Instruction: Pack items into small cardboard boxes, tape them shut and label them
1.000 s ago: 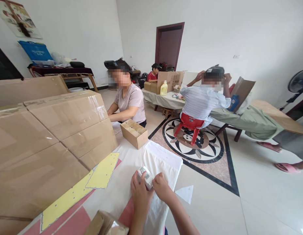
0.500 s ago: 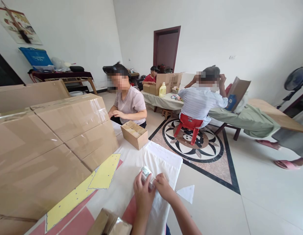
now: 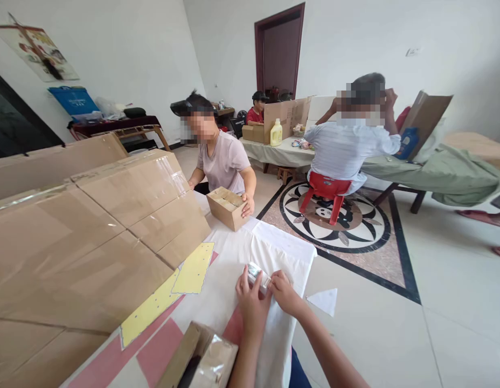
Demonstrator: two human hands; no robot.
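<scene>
1. At bottom centre, an open cardboard box [image 3: 220, 358] stands at the table's near edge, shiny tape on one side; its shadowed contents cannot be made out.
2. Just above it in the frame, the left hand [image 3: 253, 303] curls its fingers around a small white object [image 3: 254, 270], raised over the cloth. The greenish print on its label is too small to read.
3. The right hand [image 3: 285, 293] pinches the object's right end, thumb and fingertips drawn close together.
4. Beneath them spreads a white tablecloth [image 3: 229, 258] with yellow and pink patches; large taped cartons [image 3: 116, 258] fill the left of the frame.
5. At centre, a co-worker in a pale top [image 3: 226, 156] rests a hand [image 3: 248, 206] against a smaller cardboard box [image 3: 226, 207], its top taped over.
6. Right of centre, a person in a striped shirt [image 3: 341, 148] sits on a red plastic stool [image 3: 326, 186], both hands raised to the head.
7. Beyond, on a cloth-covered table, stand a yellow handled bottle [image 3: 276, 133] and a blue bottle [image 3: 407, 144].
8. At upper left, a blue case [image 3: 73, 101] bears white lettering, illegible from here.
</scene>
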